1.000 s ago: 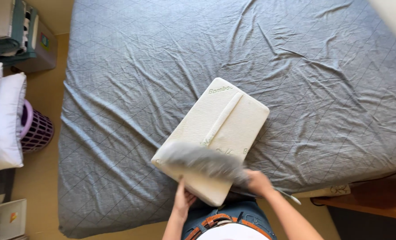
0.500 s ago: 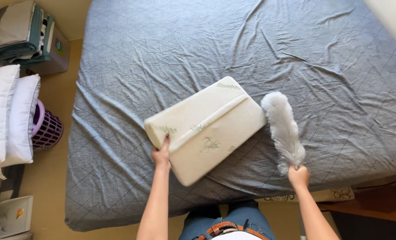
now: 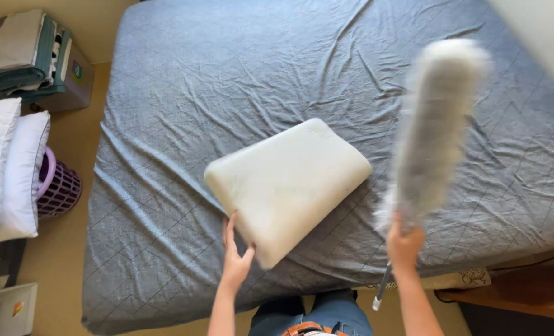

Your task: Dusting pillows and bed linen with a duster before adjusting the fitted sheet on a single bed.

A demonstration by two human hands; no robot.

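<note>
The pillow (image 3: pixel 287 190) lies on the bed (image 3: pixel 183 93) near its front edge, one corner tilted up. The left hand (image 3: pixel 235 258) grips that near corner, fingers (image 3: pixel 230 231) spread under the edge and thumb on top. The right hand (image 3: pixel 405 244) is closed around the handle of a duster (image 3: pixel 436 118), whose fluffy grey head stands raised and blurred over the sheet, well apart from the pillow.

The hold on the pillow looks slight: only one corner is pinched, so the pillow may slip free and flop back, or slide off the front edge of the bed to the floor (image 3: pixel 71 168). The duster's handle end (image 3: pixel 376 303) pokes out below the fist, so the grip sits high on the handle, and a hard swing may twist it in the hand. A wide sweep might also shake dust loose over the sheet and pillow, or clip the pale wall (image 3: pixel 538 37) at the right.

At the left, a purple basket (image 3: pixel 59 186) stands on the floor beside the bed, partly hidden by stacked white pillows (image 3: pixel 6 168); I cannot tell what is in it. Farther back, a box (image 3: pixel 71 84) carries folded linens (image 3: pixel 22 53) on top.
</note>
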